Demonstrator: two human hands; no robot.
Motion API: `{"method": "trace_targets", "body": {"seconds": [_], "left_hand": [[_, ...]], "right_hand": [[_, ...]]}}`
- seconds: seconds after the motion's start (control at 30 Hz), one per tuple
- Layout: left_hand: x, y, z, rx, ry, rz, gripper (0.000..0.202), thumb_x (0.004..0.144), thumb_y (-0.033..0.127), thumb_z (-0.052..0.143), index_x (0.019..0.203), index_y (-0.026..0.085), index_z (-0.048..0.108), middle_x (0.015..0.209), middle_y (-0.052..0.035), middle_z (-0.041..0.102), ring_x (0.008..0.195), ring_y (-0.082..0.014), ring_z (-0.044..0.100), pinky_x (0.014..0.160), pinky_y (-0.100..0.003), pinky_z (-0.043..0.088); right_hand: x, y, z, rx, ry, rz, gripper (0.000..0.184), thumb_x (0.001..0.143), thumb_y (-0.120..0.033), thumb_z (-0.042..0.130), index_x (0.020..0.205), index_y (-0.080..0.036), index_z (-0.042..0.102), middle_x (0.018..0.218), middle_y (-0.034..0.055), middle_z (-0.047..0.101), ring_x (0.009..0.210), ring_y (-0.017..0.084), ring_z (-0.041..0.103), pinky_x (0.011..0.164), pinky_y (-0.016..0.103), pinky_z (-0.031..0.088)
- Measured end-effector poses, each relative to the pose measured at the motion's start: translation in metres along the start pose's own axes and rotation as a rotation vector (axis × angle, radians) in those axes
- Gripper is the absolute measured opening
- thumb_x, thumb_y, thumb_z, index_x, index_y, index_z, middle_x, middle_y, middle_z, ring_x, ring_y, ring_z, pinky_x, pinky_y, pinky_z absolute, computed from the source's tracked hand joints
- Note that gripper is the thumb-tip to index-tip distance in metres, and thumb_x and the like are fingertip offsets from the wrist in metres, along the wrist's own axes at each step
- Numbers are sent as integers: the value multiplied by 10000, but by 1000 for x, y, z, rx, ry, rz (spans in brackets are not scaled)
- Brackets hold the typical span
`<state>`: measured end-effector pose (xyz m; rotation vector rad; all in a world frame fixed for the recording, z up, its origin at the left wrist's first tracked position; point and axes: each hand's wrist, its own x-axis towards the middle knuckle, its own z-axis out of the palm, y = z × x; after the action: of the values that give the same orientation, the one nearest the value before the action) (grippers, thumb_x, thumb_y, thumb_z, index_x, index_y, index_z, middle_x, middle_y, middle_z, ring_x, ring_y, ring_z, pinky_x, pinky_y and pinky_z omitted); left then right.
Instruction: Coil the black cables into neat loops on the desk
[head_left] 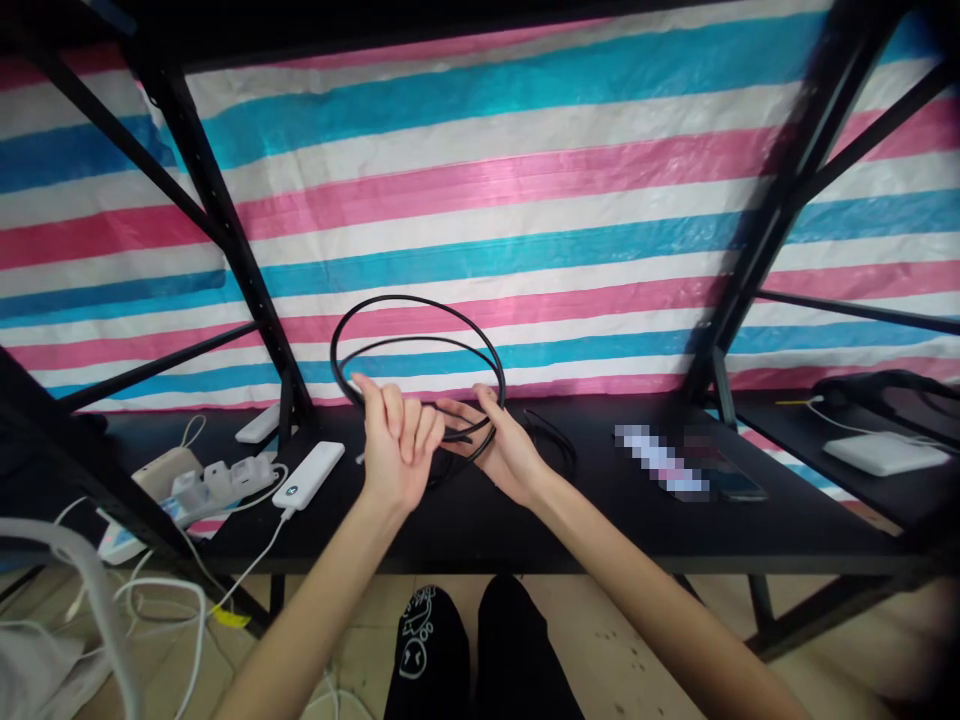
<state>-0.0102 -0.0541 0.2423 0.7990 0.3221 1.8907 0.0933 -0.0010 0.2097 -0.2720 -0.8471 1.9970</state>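
A black cable (450, 311) is bent into loose loops that stand up above the shelf between my hands. My left hand (401, 440) is closed on the left side of the loops, fingers curled in and thumb pointing up. On the right side, my right hand (506, 450) pinches the cable between thumb and fingers, its other fingers partly behind the loops. More black cable (553, 440) lies on the shelf just beyond my right hand. The cable's ends are hard to make out.
On the black shelf (585, 525), a white power bank (309, 474) with a cord lies left, near a power strip (124, 540) holding several chargers. A phone (739, 480) is at right, beside a white box-shaped device (885, 453). Black metal posts (217, 215) frame the sides.
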Motion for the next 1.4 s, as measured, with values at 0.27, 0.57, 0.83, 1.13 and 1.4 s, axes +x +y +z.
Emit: {"method": "trace_targets", "body": {"seconds": [0.27, 0.57, 0.83, 1.13, 1.4], "left_hand": [[-53, -42, -91, 27, 6, -328, 393, 771, 423, 674, 526, 165, 508, 617, -17, 558, 1026, -213, 607, 974, -317, 423], [-41, 16, -129, 240, -11, -472, 731, 682, 673, 588, 1218, 178, 533, 460, 70, 483, 364, -141, 507, 473, -300, 483], [-47, -14, -97, 808, 162, -302, 327, 735, 460, 680, 831, 151, 633, 324, 98, 353, 252, -43, 328, 306, -145, 235], [-37, 1, -101, 417, 380, -19, 328, 699, 420, 740, 862, 155, 633, 298, 129, 295, 243, -4, 167, 292, -120, 148], [-60, -50, -90, 368, 506, -29, 372, 783, 518, 614, 930, 178, 581, 344, 135, 277, 274, -20, 179, 325, -141, 164]], "right_hand": [[5, 1, -40, -282, -11, -125, 267, 839, -392, 612, 993, -203, 500, 580, -98, 531, 278, -4, 314, 317, 127, 238], [-11, -39, -53, -1152, -282, 57, 242, 911, -300, 449, 1080, -176, 571, 609, -31, 612, 275, 15, 372, 273, 132, 216], [-11, -24, -16, -1262, -160, -357, 218, 737, -124, 603, 932, -181, 681, 911, 49, 684, 581, 80, 572, 538, 218, 496], [-21, 1, -37, -1025, 42, -44, 358, 848, -375, 515, 1085, -136, 636, 526, -8, 566, 344, 70, 430, 310, 179, 272], [-23, 10, -33, -754, 114, -338, 195, 768, -347, 633, 817, -163, 679, 428, -74, 358, 338, 34, 262, 343, 194, 183]]}}
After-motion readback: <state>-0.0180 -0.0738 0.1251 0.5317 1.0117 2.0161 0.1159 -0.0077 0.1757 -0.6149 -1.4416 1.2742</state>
